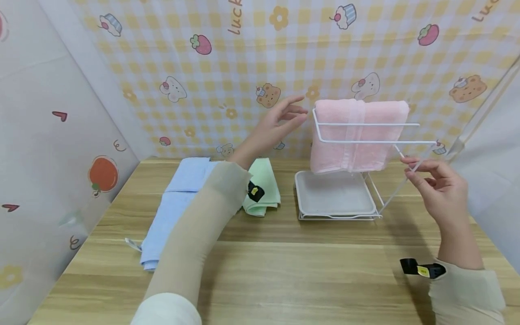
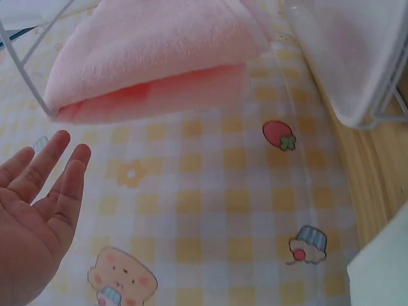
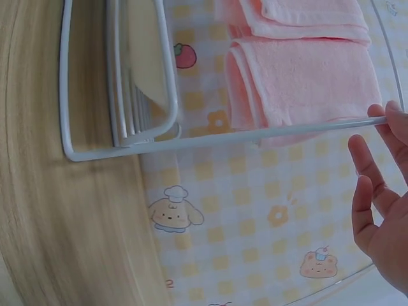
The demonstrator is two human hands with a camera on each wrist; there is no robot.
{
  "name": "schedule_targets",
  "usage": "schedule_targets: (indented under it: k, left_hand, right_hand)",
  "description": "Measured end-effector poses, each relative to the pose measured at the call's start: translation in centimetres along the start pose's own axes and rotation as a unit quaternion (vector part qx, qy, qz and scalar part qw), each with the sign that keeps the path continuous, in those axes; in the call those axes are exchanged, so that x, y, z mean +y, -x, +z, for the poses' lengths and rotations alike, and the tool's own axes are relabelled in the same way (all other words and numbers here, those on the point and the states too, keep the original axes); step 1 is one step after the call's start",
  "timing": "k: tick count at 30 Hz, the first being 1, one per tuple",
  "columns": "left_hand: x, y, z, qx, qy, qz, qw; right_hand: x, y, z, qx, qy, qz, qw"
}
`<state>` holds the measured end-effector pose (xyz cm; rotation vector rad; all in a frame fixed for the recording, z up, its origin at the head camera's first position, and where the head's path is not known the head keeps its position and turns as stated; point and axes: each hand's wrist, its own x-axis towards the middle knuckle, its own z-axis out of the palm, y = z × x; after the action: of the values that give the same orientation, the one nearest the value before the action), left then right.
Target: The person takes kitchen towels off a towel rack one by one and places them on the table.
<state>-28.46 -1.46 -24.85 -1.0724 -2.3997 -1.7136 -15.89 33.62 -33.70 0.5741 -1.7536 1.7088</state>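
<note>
A folded pink towel (image 1: 335,158) hangs over the top bars of a white wire rack (image 1: 378,142), its folded layers showing in the right wrist view. My right hand (image 1: 440,187) pinches the slanted upright of the rack near its top between thumb and fingers. In the right wrist view, the fingertips of that hand (image 3: 389,204) meet the white wire. My left hand (image 1: 280,119) is raised just left of the towel, fingers loosely extended and holding nothing. A gap shows between the left hand (image 2: 32,217) and the towel (image 2: 159,54) in the left wrist view.
A white tray (image 1: 335,194) sits in the rack's base on the wooden table (image 1: 308,271). Left of it lie a folded green towel (image 1: 264,180) and a folded blue towel (image 1: 170,216), the blue one partly behind my left arm. A patterned cloth (image 1: 227,81) hangs behind.
</note>
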Motion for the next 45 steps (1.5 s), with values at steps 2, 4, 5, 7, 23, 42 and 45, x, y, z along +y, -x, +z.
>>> schedule_targets:
  k: [2,4,5,7,23,42,45]
  left_hand:
    - [0.4,-0.6,0.4,-0.005,0.010,-0.019,0.9998]
    - [0.5,-1.1,0.8,-0.010,0.013,-0.030,0.9994]
    - [0.5,-1.3,1.0,-0.012,0.014,-0.032,0.9993]
    - [0.6,-1.7,1.3,-0.016,0.019,-0.036,0.9991]
    - [0.7,-2.6,2.8,0.000,0.122,-0.025,0.9922]
    - [2.0,-5.1,3.9,0.020,0.186,-0.153,0.9704]
    - [2.3,-5.2,4.1,0.036,0.194,-0.149,0.9690]
  right_hand:
    - [-0.1,0.0,0.0,-0.003,0.006,0.000,1.000]
    - [-0.3,-0.1,-0.1,-0.009,0.012,-0.002,1.000]
    - [-0.3,-0.1,-0.1,-0.011,0.017,-0.002,1.000]
    - [-0.5,-0.1,-0.2,-0.017,0.029,-0.004,0.999]
    - [-1.3,0.2,-0.7,-0.061,0.016,-0.012,0.998]
    - [-1.2,0.1,-0.5,-0.073,-0.026,-0.002,0.997]
    - [-1.2,0.1,-0.5,-0.072,-0.025,0.001,0.997]
